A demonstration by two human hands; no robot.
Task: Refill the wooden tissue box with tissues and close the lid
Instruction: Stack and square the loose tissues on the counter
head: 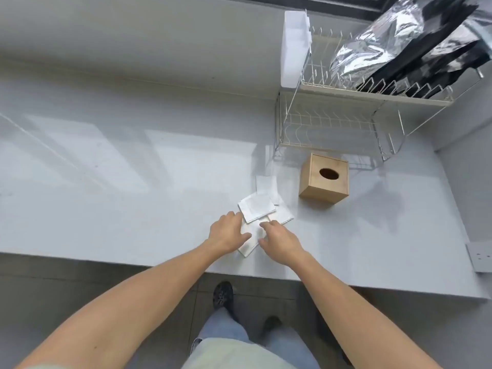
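A cube-shaped wooden tissue box (323,182) stands on the white counter, its lid on, with a dark oval slot on top. To its left lie several folded white tissues (257,206) in a loose overlapping pile. My left hand (227,231) rests on the nearest tissue (253,239), fingers spread flat. My right hand (278,237) touches the same tissue from the right, fingers bent over its edge. Whether either hand grips the tissue is unclear.
A two-tier wire dish rack (340,123) stands right behind the box, with a white tray (294,46) and a silvery bag (394,41) on top. A wall socket (480,258) sits at the right. The counter edge (159,265) runs below my hands.
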